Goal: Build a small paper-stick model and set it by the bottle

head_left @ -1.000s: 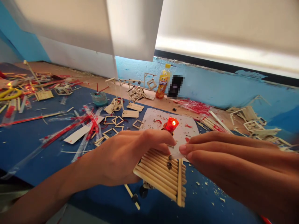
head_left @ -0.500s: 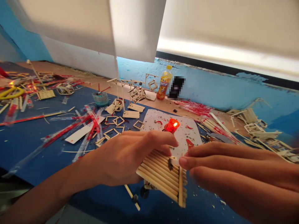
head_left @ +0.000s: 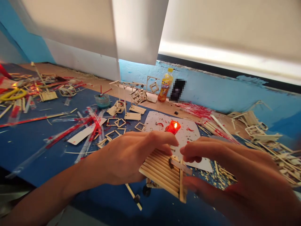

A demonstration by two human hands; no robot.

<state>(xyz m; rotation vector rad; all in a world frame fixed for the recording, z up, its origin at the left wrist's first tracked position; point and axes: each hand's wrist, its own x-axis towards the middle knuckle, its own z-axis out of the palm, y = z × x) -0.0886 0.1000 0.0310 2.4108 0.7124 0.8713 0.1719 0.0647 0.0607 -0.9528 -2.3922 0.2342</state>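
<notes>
My left hand (head_left: 131,157) grips a small panel of thin wooden sticks (head_left: 162,175) laid side by side, tilted over the table. A crosswise stick (head_left: 182,183) runs along its right end. On its top is a dark blob, and a short translucent strip (head_left: 182,166) juts from it to the right. My right hand (head_left: 225,169) is beside that end, thumb and fingers parted around the strip, apparently not gripping it. Below the panel, partly hidden, are a dark round piece (head_left: 146,190) and a stick with a dark lump (head_left: 136,198).
Behind my hands a lit red candle (head_left: 173,126) stands on a littered white board (head_left: 152,121). Stick frames (head_left: 115,131), red-and-clear plastic strips (head_left: 70,133) and a glass jar (head_left: 102,101) lie left. A drink bottle (head_left: 165,84) stands by the wall; stick models (head_left: 261,131) are piled right.
My right fingers have spread apart from a closed pinch at the translucent strip, showing more of it. The panel has shifted slightly; my left hand keeps its hold.
</notes>
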